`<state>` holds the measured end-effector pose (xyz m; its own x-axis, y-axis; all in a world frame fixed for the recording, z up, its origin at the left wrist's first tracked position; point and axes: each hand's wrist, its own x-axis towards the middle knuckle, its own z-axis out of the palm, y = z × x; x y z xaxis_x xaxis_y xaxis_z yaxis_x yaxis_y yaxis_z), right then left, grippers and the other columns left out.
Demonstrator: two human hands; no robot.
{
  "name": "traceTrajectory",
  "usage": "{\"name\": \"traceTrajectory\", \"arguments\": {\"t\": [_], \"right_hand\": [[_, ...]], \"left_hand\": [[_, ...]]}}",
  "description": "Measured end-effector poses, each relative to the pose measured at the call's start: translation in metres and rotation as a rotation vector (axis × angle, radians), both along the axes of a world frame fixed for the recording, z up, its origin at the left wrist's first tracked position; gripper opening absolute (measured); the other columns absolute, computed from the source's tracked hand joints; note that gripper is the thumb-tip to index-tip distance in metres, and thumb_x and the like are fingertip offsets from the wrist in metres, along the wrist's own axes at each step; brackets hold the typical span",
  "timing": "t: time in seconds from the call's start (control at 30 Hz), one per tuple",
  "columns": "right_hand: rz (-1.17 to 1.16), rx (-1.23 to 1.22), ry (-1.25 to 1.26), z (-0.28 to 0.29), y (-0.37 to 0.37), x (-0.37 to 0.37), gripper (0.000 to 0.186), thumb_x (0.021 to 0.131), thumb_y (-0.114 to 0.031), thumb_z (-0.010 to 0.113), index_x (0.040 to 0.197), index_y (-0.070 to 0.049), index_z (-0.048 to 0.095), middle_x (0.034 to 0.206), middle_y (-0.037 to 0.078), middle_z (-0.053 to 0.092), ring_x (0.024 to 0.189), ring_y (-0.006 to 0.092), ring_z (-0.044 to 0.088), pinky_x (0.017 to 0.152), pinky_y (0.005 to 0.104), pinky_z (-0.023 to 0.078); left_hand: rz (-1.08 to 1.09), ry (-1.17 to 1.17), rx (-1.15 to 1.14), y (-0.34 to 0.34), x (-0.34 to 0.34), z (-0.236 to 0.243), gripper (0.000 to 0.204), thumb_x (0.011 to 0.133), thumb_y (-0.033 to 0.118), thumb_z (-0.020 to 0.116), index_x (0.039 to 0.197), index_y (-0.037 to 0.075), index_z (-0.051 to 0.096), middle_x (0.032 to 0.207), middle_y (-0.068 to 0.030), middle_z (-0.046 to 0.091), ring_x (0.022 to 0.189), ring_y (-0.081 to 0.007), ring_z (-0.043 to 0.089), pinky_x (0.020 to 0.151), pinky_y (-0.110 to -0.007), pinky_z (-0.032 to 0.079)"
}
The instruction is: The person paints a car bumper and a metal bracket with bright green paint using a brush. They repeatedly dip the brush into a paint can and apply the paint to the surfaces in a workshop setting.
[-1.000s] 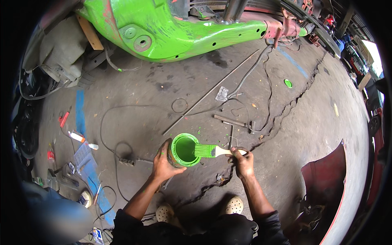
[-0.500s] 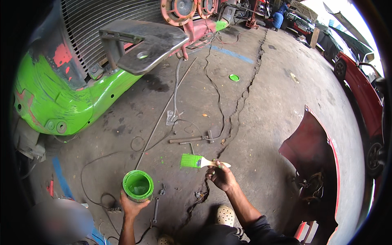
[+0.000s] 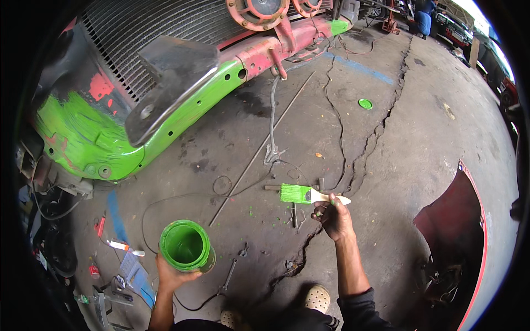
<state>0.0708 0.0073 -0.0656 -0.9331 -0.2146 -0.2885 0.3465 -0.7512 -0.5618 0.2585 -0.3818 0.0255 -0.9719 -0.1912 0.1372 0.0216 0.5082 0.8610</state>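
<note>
In my left hand (image 3: 172, 277) is an open can of green paint (image 3: 185, 245), its fingers wrapped round the side and base; the mouth is tilted toward me. My right hand (image 3: 334, 218) pinches the pale wooden handle of a flat paintbrush (image 3: 298, 193) whose bristles are coated green. The brush is level in the air, apart from the can, bristles pointing left. Ahead and left is a vehicle's front beam (image 3: 190, 113), painted green at the left and worn pink-red farther right. A dark metal plate (image 3: 171, 91) juts out over the beam.
A hammer (image 3: 273, 187) lies partly behind the brush. On the cracked concrete are a wrench (image 3: 231, 274), a long rod (image 3: 265, 144), cables and a green lid (image 3: 365, 103). At right stands a red body panel (image 3: 461, 215). A person (image 3: 424, 21) is far off.
The view has swung left, so the floor items sit farther right. The brush has moved forward and now overlaps the hammer. Both hands keep their holds, and the plate appears lower across the beam.
</note>
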Motion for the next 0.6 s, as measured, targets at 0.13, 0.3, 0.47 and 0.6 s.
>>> {"name": "traceTrajectory", "arguments": {"t": [0.13,0.3,0.47,0.6], "right_hand": [[0.020,0.273,-0.037,-0.001,-0.009,-0.007,0.025,0.083,-0.025,0.072,0.097,-0.010,0.058,0.082,0.005,0.064,0.067,0.0163,0.059,0.065,0.0371,0.047],[0.033,0.345,0.055,0.035,-0.006,-0.018,0.022,0.084,-0.019,0.070,0.098,-0.006,0.061,0.087,0.005,0.064,0.072,0.0146,0.058,0.066,0.0322,0.047],[0.087,0.268,0.234,0.104,-0.028,-0.036,0.028,0.084,-0.016,0.070,0.106,0.000,0.063,0.091,0.007,0.065,0.077,0.0142,0.059,0.069,0.0278,0.047],[0.086,0.347,0.426,0.170,-0.032,-0.062,0.028,0.085,-0.017,0.068,0.107,0.000,0.064,0.092,0.008,0.067,0.071,0.0130,0.060,0.067,0.0267,0.047]], "left_hand": [[0.011,-0.043,-0.054,0.005,-0.007,-0.004,0.092,0.042,0.024,0.095,0.119,-0.002,0.053,0.112,-0.0122,0.064,0.103,-0.0216,0.062,0.092,-0.035,0.049],[-0.027,-0.016,0.045,0.044,-0.033,0.012,0.089,0.042,0.021,0.094,0.119,-0.002,0.056,0.111,-0.0102,0.065,0.102,-0.0203,0.063,0.091,-0.034,0.049],[0.031,0.027,0.140,0.039,-0.026,0.039,0.081,0.043,0.020,0.093,0.114,-0.002,0.060,0.105,-0.0092,0.067,0.096,-0.0191,0.064,0.088,-0.033,0.050],[0.015,0.054,0.135,0.037,-0.040,0.084,0.081,0.044,0.020,0.093,0.113,-0.004,0.059,0.105,-0.0100,0.067,0.095,-0.0180,0.065,0.085,-0.033,0.052]]}}
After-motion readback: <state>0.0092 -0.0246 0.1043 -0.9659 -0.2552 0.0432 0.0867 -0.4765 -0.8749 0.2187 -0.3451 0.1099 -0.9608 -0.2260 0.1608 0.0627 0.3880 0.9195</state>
